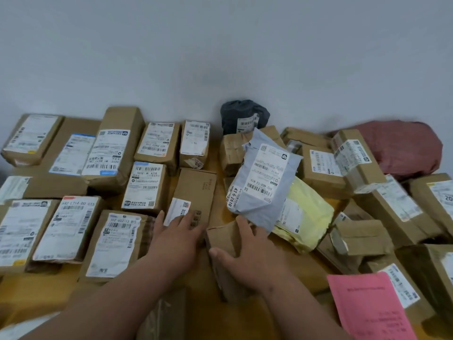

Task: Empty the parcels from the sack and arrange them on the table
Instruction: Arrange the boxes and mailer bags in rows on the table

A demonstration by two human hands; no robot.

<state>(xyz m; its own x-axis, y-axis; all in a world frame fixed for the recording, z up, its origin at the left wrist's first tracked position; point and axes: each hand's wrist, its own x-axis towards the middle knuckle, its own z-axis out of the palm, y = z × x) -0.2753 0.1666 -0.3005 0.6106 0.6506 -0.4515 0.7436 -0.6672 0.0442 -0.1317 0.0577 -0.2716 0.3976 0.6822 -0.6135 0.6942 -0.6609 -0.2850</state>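
Many brown cardboard parcels with white labels cover the yellow table [31,288]. On the left they lie in neat rows; on the right they are heaped loosely. My right hand [245,253] grips a small brown taped parcel [223,244] at the front centre. My left hand [179,234] lies flat, fingers spread, on a long brown box [196,190] just left of it. A grey poly mailer [262,180] leans over a pale yellow mailer [304,214] right behind my right hand. No sack is in sight.
A dark grey bag parcel [242,116] and a dark red bag parcel [407,148] rest against the white wall at the back. A pink sheet of paper [370,305] lies at the front right. Bare yellow tabletop shows at the front left.
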